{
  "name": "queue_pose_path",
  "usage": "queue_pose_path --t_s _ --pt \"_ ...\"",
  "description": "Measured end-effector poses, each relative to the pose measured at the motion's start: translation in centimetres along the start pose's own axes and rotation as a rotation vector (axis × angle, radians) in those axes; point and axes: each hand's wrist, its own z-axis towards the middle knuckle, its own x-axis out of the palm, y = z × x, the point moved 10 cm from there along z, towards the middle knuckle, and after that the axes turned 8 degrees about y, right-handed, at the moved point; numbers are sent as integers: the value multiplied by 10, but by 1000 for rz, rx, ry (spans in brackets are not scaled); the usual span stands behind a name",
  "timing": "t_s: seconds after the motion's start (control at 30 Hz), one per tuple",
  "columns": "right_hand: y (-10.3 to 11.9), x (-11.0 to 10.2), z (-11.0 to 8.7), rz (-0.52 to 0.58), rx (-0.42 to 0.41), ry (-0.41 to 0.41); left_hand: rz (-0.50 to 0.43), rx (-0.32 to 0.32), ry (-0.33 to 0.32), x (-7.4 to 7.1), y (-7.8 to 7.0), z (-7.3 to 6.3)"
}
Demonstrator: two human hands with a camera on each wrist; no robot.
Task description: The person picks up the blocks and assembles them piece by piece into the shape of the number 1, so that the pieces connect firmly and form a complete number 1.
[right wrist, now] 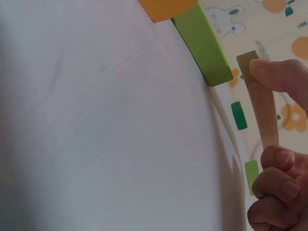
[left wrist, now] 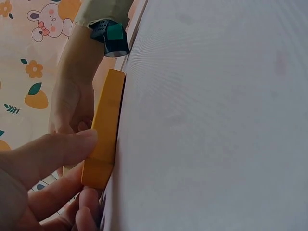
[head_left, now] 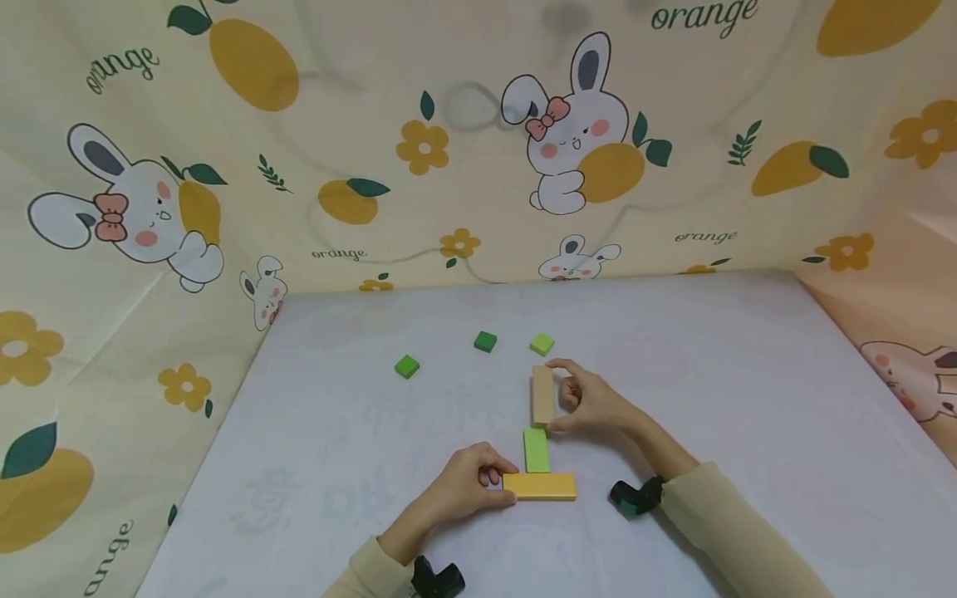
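Observation:
My left hand (head_left: 463,484) pinches the left end of a yellow-orange block (head_left: 542,487) that lies crosswise on the white table. In the left wrist view, thumb and fingers close round the near end of that orange block (left wrist: 103,134). Behind it a light green block (head_left: 536,450) stretches away from its middle. My right hand (head_left: 594,401) grips a plain wooden block (head_left: 542,395) by its two ends, thumb at the near end and index finger at the far one. In the right wrist view the wooden block (right wrist: 262,98) is apart from the green block (right wrist: 207,48).
Farther back on the white table (head_left: 710,374) lie three small squares: a mid-green one (head_left: 407,366), a dark green one (head_left: 485,341) and a light green one (head_left: 542,344). A printed bunny-and-orange cloth (head_left: 463,199) rises behind and at both sides.

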Motion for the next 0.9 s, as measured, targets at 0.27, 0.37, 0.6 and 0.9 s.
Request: queue_pose_path --t_s 0.27,0.37,0.6,0.9 --pt "1 4 5 -14 21 11 5 1 9 0 0 1" --pt "1 6 9 -17 29 21 0 3 9 0 1 0" --pt "4 8 12 -35 35 52 3 8 16 1 1 1" --pt "3 12 15 -36 42 86 22 -5 14 0 3 2"
